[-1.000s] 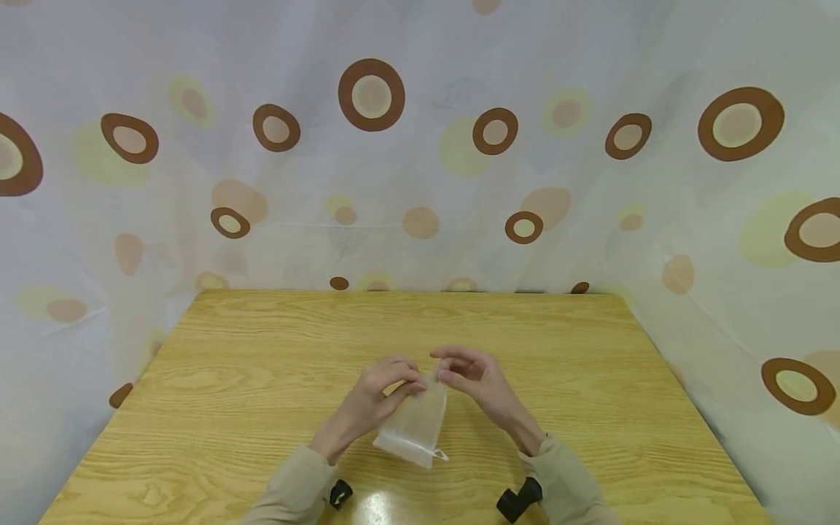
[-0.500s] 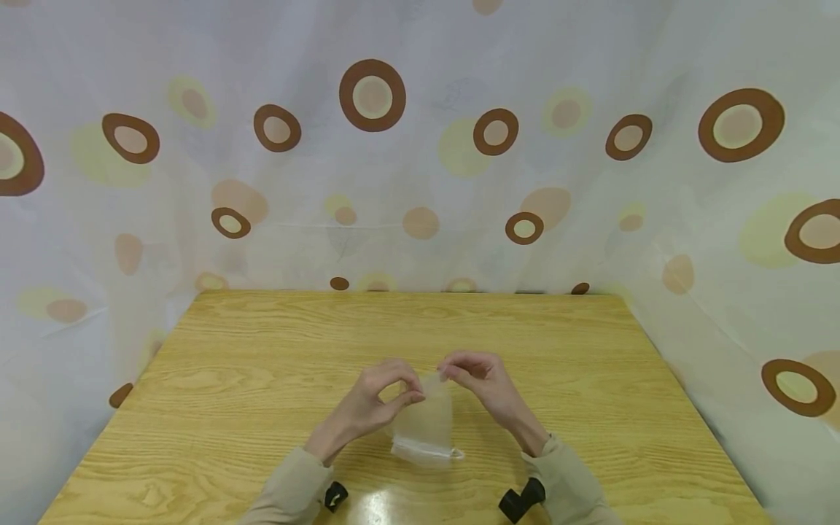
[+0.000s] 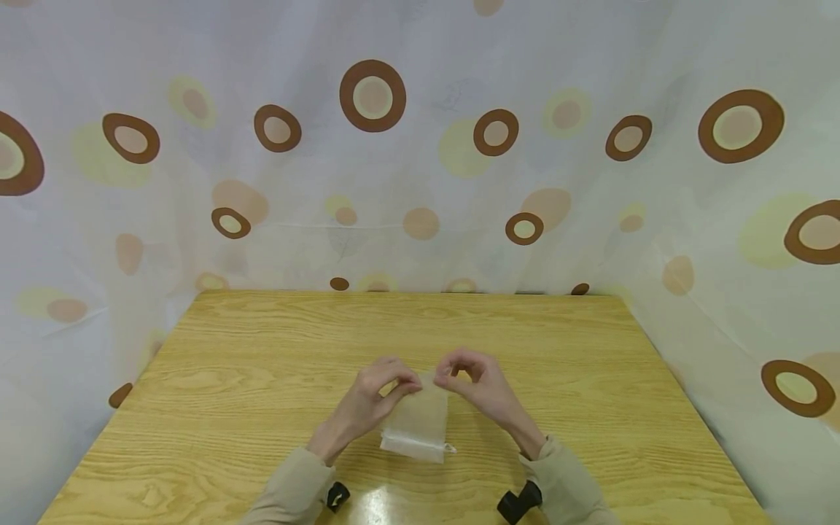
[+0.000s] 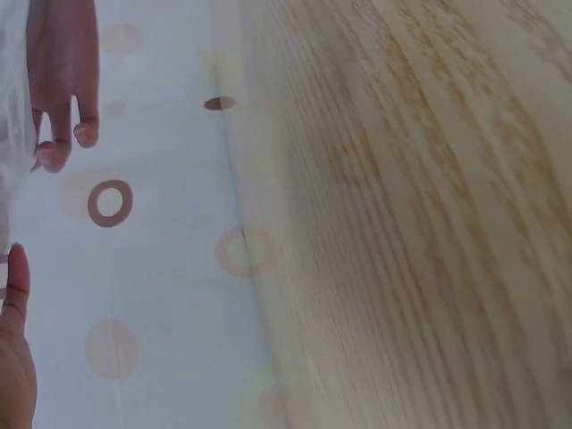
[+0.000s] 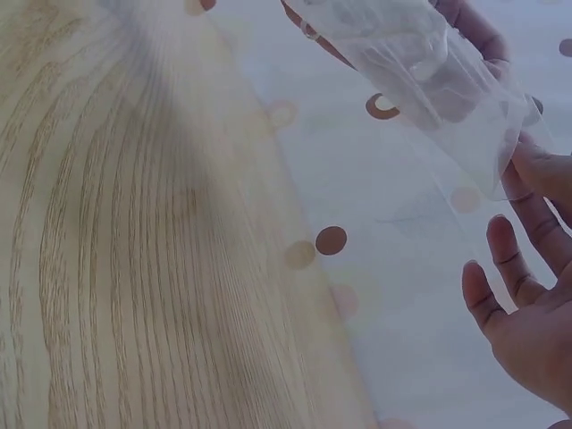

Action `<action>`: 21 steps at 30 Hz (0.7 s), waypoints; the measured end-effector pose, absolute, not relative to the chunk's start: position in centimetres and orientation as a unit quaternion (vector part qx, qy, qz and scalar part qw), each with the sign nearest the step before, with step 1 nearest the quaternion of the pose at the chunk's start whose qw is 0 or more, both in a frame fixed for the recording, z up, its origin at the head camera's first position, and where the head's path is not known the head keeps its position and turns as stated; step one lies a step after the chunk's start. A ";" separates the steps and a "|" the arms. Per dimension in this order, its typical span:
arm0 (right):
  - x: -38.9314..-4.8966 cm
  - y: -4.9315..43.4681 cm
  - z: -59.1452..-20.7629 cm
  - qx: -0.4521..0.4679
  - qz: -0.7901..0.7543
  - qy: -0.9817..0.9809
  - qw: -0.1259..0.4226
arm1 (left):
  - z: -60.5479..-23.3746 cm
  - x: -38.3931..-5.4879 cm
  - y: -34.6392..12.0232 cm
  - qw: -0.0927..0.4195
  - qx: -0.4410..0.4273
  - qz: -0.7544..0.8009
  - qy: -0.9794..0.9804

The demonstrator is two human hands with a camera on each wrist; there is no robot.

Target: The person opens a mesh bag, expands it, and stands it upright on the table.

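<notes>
A small sheer white drawstring pouch [image 3: 420, 423] hangs between both hands above the table in the head view. Its gathered band and a cord loop point toward the person. My left hand [image 3: 377, 390] pinches the upper left edge between thumb and fingers. My right hand [image 3: 479, 379] grips the upper right corner, thumb against forefinger. In the right wrist view the thin pouch fabric [image 5: 420, 80] runs into the thumb and forefinger, while other fingers of the right hand [image 5: 541, 335] stand apart from it. Only a strip of pouch [image 4: 12, 116] shows in the left wrist view.
A wood-grain table [image 3: 262, 335] lies beneath the hands. Pale curtains [image 3: 420, 168] with brown rings and beige spots enclose its back and sides. Black wrist-camera mounts [image 3: 520, 502] sit by both beige sleeves [image 3: 567, 481].
The right fingers, spread a second ago, have drawn in onto the pouch's corner. The pouch's lower end has swung right, then slightly back left. The left hand has barely moved.
</notes>
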State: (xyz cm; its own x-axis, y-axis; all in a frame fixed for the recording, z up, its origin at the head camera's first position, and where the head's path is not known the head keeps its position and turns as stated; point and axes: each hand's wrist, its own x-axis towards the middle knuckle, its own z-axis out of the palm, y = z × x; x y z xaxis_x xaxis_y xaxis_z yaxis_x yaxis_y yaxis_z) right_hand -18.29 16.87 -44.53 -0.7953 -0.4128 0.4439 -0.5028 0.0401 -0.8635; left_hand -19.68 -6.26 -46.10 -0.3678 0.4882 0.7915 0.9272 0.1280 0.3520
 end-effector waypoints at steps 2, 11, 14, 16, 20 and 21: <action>-18.3 16.9 -44.5 0.325 0.616 -0.716 0.042 | -46.1 -19.7 -6.3 0.254 -0.502 -0.429 -0.706; -18.1 17.2 -44.4 0.323 0.634 -0.703 -0.003 | -46.3 -19.6 -6.4 0.240 -0.501 -0.428 -0.712; -18.1 17.1 -44.5 0.300 0.632 -0.714 -0.013 | -46.3 -19.5 -6.5 0.235 -0.493 -0.437 -0.715; -18.2 17.0 -44.5 0.289 0.621 -0.729 -0.006 | -46.3 -19.5 -6.5 0.232 -0.489 -0.441 -0.716; -18.4 16.9 -44.7 0.275 0.604 -0.748 0.020 | -46.2 -19.4 -6.5 0.235 -0.488 -0.438 -0.718; -18.4 16.9 -44.8 0.277 0.603 -0.748 0.026 | -46.2 -19.4 -6.5 0.236 -0.490 -0.436 -0.717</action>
